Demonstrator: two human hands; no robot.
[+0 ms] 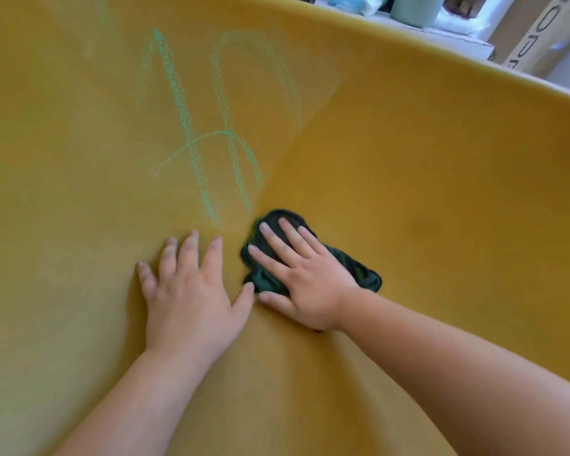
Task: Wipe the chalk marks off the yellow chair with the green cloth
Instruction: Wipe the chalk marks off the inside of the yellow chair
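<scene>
The yellow chair (425, 199) fills almost the whole view, its curved surface very close to the camera. Pale green chalk marks (208, 133) run down its upper left part, ending just above my hands. The dark green cloth (362, 271) lies crumpled on the chair right of centre. My right hand (303, 274) presses flat on the cloth with straight, spread fingers. My left hand (188, 291) rests flat on the bare chair beside it, and its thumb touches the cloth's left edge.
Beyond the chair's upper rim at the top right stand a grey-green cup (415, 8), a cardboard box with printed letters (540, 31) and some white clutter (458, 21). A fainter chalk smear (96, 31) shows at the top left.
</scene>
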